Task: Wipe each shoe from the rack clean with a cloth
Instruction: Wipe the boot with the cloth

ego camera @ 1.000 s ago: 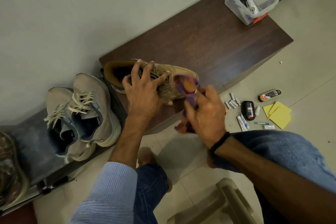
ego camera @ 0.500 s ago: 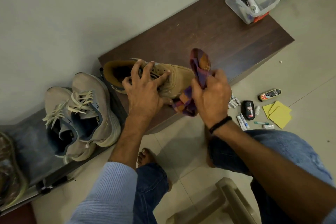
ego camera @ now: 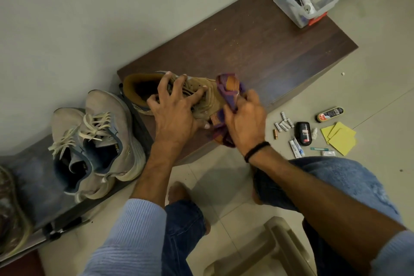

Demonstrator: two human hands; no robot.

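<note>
The shoe [ego camera: 211,98] lies left to right, its toe pointing right. The left hand's [ego camera: 174,114] spread fingers grip its laces. Just past them, the right hand's [ego camera: 244,119] fingers bunch the cloth [ego camera: 228,85] on the toe.

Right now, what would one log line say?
left hand: holds tan shoe | right hand: grips cloth at its toe

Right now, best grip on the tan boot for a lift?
Probably take the tan boot by its open collar, from above on the heel side: it stands upright, the opening faces up, and the cloth and right hand crowd the toe.
</note>
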